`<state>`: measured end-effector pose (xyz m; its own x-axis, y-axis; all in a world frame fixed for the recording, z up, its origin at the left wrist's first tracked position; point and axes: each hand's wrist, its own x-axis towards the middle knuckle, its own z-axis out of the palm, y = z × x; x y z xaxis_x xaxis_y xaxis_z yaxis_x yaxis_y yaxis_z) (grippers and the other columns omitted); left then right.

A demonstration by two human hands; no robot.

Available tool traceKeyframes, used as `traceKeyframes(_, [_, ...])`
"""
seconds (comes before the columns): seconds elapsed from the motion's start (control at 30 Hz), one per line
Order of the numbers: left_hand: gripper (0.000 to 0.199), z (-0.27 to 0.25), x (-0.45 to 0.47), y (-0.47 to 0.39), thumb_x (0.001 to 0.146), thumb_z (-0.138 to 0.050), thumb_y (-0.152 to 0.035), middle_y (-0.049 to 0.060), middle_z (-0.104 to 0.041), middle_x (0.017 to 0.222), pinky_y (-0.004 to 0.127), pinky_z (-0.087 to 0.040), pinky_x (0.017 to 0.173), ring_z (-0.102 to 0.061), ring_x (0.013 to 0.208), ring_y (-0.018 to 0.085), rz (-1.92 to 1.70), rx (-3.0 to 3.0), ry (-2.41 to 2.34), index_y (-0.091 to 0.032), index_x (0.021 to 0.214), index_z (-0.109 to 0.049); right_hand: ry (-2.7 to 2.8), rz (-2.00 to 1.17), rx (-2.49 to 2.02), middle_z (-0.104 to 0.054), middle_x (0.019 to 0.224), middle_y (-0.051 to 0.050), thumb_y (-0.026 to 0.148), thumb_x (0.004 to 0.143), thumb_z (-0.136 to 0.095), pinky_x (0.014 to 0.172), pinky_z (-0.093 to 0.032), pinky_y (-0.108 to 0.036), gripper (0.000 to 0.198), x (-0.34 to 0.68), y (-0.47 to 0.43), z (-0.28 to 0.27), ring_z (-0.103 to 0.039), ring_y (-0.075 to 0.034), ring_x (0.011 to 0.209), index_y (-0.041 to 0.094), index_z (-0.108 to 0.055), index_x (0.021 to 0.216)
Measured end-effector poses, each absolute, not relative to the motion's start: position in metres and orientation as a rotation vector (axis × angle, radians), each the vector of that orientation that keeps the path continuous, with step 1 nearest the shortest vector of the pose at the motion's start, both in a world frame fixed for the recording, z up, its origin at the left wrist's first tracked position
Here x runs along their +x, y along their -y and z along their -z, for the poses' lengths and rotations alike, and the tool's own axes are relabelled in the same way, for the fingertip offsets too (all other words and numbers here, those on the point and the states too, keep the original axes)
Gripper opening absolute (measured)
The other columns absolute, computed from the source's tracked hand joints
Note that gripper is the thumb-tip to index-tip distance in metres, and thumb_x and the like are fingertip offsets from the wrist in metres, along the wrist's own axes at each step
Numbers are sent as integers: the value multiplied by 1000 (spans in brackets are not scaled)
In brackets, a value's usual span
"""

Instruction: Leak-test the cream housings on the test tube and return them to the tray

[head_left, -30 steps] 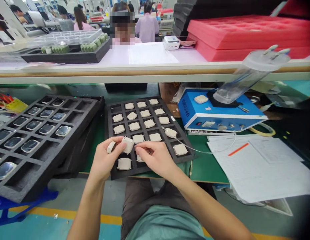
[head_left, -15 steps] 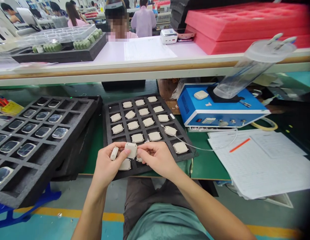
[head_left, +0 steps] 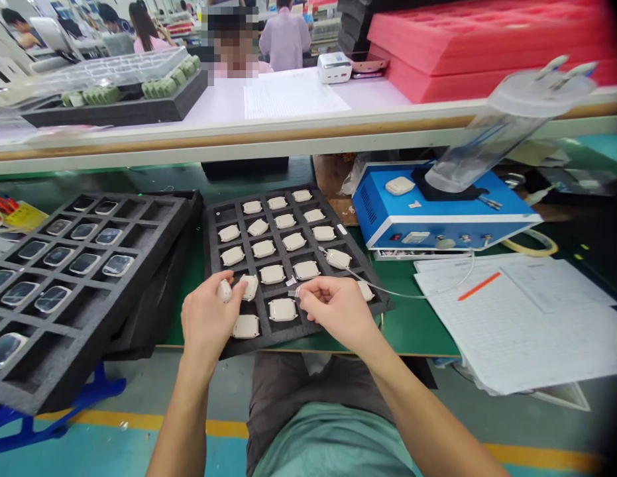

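My left hand (head_left: 211,315) is over the left side of a black foam tray (head_left: 228,268), its fingers curled round a small beige watch case (head_left: 224,290). At its thumb tip, a second beige watch case (head_left: 249,287) sits in or just above a compartment. My right hand (head_left: 335,308) is closed in a pinch on a small clear strip (head_left: 292,293), above the tray's near right part. Just left of that hand, another beige case (head_left: 283,309) lies in its compartment. Several similar cases fill other compartments. A thin clear tube (head_left: 382,291) crosses the tray's right edge.
To the left, stacked foam trays (head_left: 154,232) hold dark glass-faced pieces. A blue machine (head_left: 447,225) carries a clear cylinder (head_left: 487,139) and a beige case (head_left: 400,186). Papers (head_left: 517,331) with an orange stick (head_left: 480,286) lie right. A shelf (head_left: 288,142) spans the back; people sit beyond.
My hands have moved apart. The case held between them is now at the left thumb over a left compartment. My right hand has shifted right, with a clear strip showing in its pinch.
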<state>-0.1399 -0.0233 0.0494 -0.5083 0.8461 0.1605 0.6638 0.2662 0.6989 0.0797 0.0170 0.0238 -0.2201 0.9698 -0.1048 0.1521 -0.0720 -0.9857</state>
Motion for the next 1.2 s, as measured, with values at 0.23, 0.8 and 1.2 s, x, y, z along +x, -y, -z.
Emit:
traceKeyframes(0.23, [39,-45,-102,35,101,-53,-60,-2,-51,70,26,-34,51,-43,58,15,-1563,1002,-1447,-23,98,-65,1501,-1339,-1077,-74,61,-2,29,81,-65,51,-49,-23,16,70,7,-45,-65,-14,53,18,-76,74])
traceKeyframes(0.8, [42,-42,-58,41,103,-56,-64,-2,-55,79,25,-46,66,-51,70,13,-1480,1122,-1570,-22,105,-58,1750,-921,-1089,-79,70,-1,19,88,-62,60,-54,-28,19,76,9,-47,-71,-16,58,24,-77,77])
traceKeyframes(1.2, [41,-33,-31,38,106,-47,-63,-3,-51,78,25,-44,59,-50,65,13,-1488,1089,-1491,-23,105,-55,1403,-1580,-1043,-72,62,4,28,82,-75,55,-57,-25,16,94,-8,-38,-70,-15,54,21,-68,94])
